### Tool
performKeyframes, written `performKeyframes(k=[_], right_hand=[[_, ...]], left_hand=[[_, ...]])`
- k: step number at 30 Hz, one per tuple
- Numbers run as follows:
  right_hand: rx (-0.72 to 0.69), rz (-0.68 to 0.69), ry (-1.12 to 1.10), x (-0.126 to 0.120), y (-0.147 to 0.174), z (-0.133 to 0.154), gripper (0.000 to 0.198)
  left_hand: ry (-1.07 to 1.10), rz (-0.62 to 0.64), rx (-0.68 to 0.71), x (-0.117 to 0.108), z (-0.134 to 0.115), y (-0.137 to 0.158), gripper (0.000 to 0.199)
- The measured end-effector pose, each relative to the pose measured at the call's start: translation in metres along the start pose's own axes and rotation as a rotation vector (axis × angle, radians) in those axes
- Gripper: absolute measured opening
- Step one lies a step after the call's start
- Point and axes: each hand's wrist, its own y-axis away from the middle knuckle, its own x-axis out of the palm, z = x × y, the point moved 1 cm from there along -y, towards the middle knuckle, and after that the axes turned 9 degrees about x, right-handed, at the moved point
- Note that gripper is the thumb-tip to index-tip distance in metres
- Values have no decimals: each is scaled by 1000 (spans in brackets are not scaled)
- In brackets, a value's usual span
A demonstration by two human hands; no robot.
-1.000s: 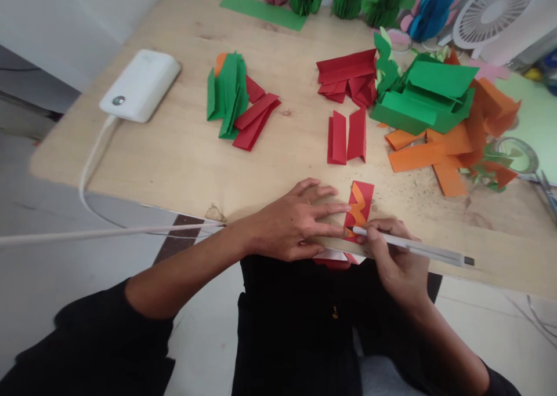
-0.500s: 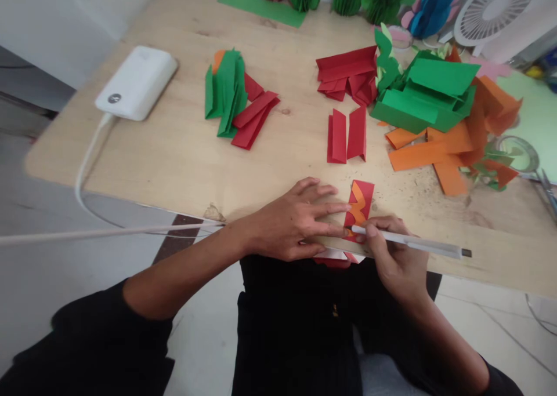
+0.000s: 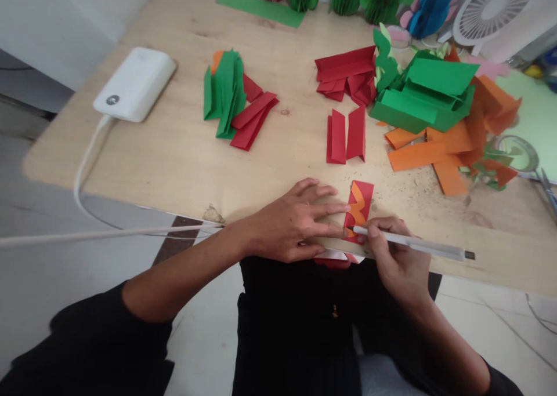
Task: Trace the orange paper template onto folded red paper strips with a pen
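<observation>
Near the front edge of the table lies a red paper strip (image 3: 366,202), with a wavy orange paper cutout (image 3: 357,206) on top of it. My left hand (image 3: 296,222) is spread flat, its fingertips pressing the left side of the cutout and strip. In my right hand (image 3: 398,257) is a white pen (image 3: 418,245), pinched between thumb and fingers, its tip at the lower part of the cutout. Two folded red paper pieces (image 3: 346,135) lie just beyond the strip. Red and white paper (image 3: 333,262) shows partly below the table edge, under my left hand.
Folded green and red papers (image 3: 226,91) lie at centre left. Piles of red, green (image 3: 429,94) and orange paper (image 3: 429,152) are on the right, near scissors (image 3: 546,190) and a tape roll (image 3: 520,152). A white power bank (image 3: 134,86) with a cable sits left; a fan (image 3: 496,10) stands behind.
My right hand and the pen have shifted very slightly to the right and down along the orange cutout. My left hand stays in place on the paper.
</observation>
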Motion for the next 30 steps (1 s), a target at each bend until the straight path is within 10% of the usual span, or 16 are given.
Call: performKeyframes(k=[30], right_hand=[[121, -15, -45, -3, 0, -9, 22]], left_hand=[[27, 17, -24, -1, -1, 0, 38]])
